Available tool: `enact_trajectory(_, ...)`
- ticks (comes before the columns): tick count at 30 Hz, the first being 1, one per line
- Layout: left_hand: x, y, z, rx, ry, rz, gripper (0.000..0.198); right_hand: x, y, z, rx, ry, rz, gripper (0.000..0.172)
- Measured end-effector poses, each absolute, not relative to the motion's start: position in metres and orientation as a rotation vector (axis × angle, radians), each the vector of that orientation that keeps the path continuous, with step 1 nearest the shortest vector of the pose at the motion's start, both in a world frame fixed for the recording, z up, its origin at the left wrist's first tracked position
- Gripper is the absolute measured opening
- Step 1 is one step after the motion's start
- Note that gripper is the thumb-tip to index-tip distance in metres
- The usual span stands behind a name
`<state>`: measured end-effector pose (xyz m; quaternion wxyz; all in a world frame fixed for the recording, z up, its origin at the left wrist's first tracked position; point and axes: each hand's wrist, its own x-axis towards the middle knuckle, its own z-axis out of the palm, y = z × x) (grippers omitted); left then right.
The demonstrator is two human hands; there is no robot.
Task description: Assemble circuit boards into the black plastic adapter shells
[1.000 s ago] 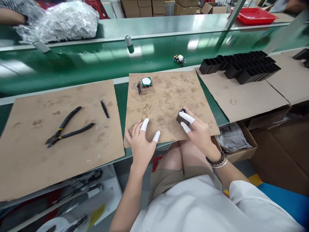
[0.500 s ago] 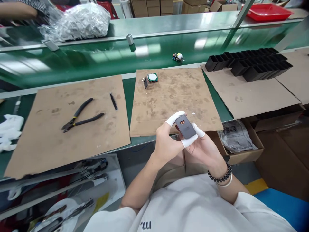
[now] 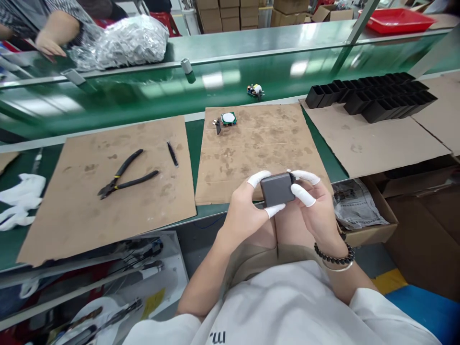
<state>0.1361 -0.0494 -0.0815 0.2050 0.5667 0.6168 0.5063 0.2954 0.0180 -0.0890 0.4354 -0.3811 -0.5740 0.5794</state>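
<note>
A dark grey box-shaped housing (image 3: 277, 189) is held between both hands above the front edge of the middle cardboard sheet (image 3: 258, 148). My left hand (image 3: 246, 208) grips its left end, with white finger covers on thumb and finger. At its right end, the covered thumb and finger of my right hand (image 3: 316, 206) pinch a small dark part against the housing. Near the sheet's back left lies a green circuit board (image 3: 229, 118) with a white round top and a small black piece (image 3: 218, 126) beside it.
Pliers (image 3: 125, 175) and a black pen-like tool (image 3: 172, 154) lie on the left cardboard. Rows of black casings (image 3: 381, 98) stand at right. Another circuit assembly (image 3: 256, 90) sits on the green belt. Across it, a person's hand (image 3: 50, 43) is near a plastic-wrapped bundle (image 3: 132, 40).
The housing has turned, so its slotted end no longer faces me and a broad side shows. My right hand has shifted to its right end. The belt's circuit assembly has moved left.
</note>
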Motion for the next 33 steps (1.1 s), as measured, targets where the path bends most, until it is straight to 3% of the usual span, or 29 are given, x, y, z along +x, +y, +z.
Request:
enact_trajectory(3, 0.134, -0.040, -0.097, 1.810, 1.932, 1.265, 0.054, 0.291, 0.022, -0.077, -0.927, -1.840, 0.923, 0.021)
enact_trajectory(6, 0.136, -0.032, -0.105, 1.973, 1.994, 1.117, 0.051, 0.288, 0.028, -0.060, -0.900, -2.245, 0.703, 0.029)
enact_trajectory(8, 0.137, -0.032, -0.105, 2.023, 2.041, 1.012, 0.043, 0.289, 0.035, -0.050, -0.896, -2.442, 0.717, 0.036)
enact_trajectory(12, 0.135, -0.042, -0.098, 2.078, 2.093, 0.883, 0.029, 0.294, 0.045, -0.034, -0.740, -2.636, 0.889, 0.013)
enact_trajectory(15, 0.134, -0.051, -0.091, 2.124, 2.093, 0.881, 0.029, 0.297, 0.044, -0.025, -0.584, -2.704, 1.040, 0.010)
enact_trajectory(18, 0.133, -0.054, -0.086, 2.146, 2.131, 0.835, 0.024, 0.294, 0.041, -0.022, -0.598, -2.697, 0.967, 0.006)
enact_trajectory(21, 0.133, -0.053, -0.083, 2.187, 2.208, 0.730, 0.019, 0.289, 0.041, -0.026, -0.655, -2.701, 0.954, 0.018)
enact_trajectory(26, 0.129, -0.053, -0.082, 2.259, 2.254, 0.649, 0.025, 0.282, 0.047, -0.024, -0.849, -2.812, 1.128, 0.018)
enact_trajectory(29, 0.125, -0.056, -0.083, 2.328, 2.251, 0.637, 0.026, 0.279, 0.046, -0.015, -0.864, -2.986, 0.988, 0.008)
enact_trajectory(33, 0.119, -0.059, -0.083, 2.387, 2.207, 0.593, 0.027, 0.269, 0.038, -0.009, -0.798, -3.195, 0.721, 0.009)
